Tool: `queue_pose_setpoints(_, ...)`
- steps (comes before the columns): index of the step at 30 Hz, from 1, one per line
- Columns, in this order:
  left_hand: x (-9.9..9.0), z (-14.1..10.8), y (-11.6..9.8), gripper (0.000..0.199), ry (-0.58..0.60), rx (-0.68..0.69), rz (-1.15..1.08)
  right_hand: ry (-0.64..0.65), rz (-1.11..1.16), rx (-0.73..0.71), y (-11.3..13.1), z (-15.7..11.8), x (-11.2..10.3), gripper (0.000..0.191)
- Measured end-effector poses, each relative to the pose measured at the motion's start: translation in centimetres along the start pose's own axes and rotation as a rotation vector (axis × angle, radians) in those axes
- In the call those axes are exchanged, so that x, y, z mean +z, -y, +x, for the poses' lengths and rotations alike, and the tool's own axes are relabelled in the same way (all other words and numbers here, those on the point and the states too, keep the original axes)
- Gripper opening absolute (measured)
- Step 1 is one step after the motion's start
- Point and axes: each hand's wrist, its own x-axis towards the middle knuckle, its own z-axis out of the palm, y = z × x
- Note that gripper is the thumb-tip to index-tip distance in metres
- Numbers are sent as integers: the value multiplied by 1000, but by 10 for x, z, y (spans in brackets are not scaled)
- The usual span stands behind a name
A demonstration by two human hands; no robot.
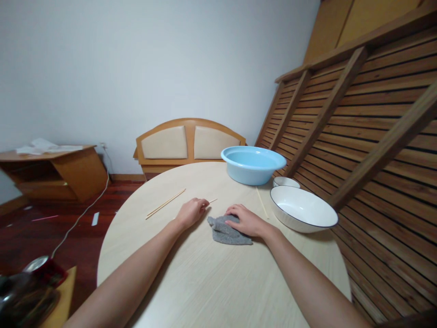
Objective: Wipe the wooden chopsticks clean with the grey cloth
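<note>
The left hand (pixel 191 213) has its fingers pinching a chopstick (pixel 213 200) (its tip juts past them); a grey cloth (pixel 228 234) lies beneath the right hand's (pixel 246 221) fingers, grip unclear.

The grey fabric cloth (pixel 228 232) lies on the round, pale wood-grain table (pixel 191 287), under the right hand (pixel 245 220). Two slender tan wooden sticks (pixel 165 204) lie left of the left hand (pixel 191 212). The round, light-blue plastic basin (pixel 251 176) stands behind the cloth — the round, white, dark-rimmed bowl (pixel 293 221) to its right, nearer.
</note>
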Motion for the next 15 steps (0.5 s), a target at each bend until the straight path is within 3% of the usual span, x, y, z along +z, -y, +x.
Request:
queue_pose_setpoints(3, -3, -3, -5, 35, 23, 117, -29, 24, 22, 14, 2, -2, -6, 21)
queue_pose_setpoints(6, -13, -7, -2, 32, -14, 58, 34, 13, 30, 58, 4, -4, -11, 18)
queue_pose_setpoints(10, -21, -8, 9, 30, 27, -28, 110, -145, 25, 52, 6, -3, -15, 13)
queue_pose_setpoints(15, -10, -3, 10, 34, 26, 95, 134, -299, 5, -3, 8, 2, -14, 10)
